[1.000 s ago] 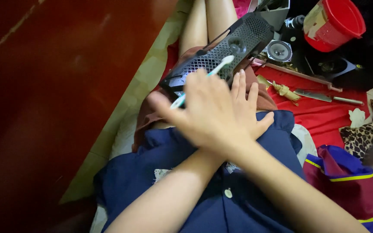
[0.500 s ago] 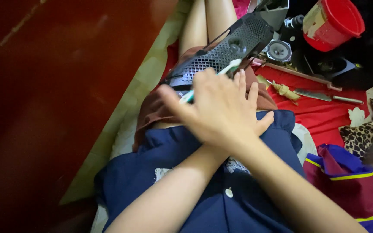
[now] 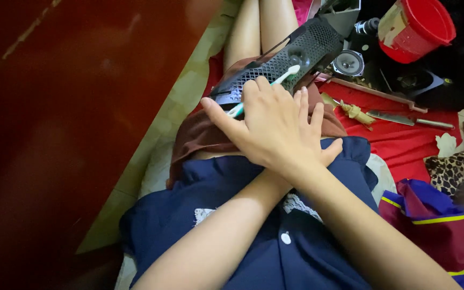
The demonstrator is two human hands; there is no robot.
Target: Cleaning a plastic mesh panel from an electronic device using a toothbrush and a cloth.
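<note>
Since half a second ago, the upper hand has slid a little lower over the black speaker grille (image 3: 291,53), its thumb now stretched out to the left, and the toothbrush (image 3: 275,83) shows more of its white head. This right hand (image 3: 277,129) lies flat with fingers spread, palm down, covering the near end of the grille and the toothbrush handle. The left hand (image 3: 333,152) is almost wholly hidden beneath it; only a thumb tip peeks out at the right edge, so whether it grips anything cannot be told. The toothbrush lies slanted across the grille, white head up toward the far end, teal handle emerging just left of the right hand's thumb. The grille rests on the person's lap, on brown shorts. Right of the grille sits a small round loudspeaker (image 3: 348,63), and beyond that a red bucket (image 3: 420,27), tilted; its contents are not visible. Below the bucket, a knife (image 3: 404,119) lies on red cloth (image 3: 398,145).
</note>
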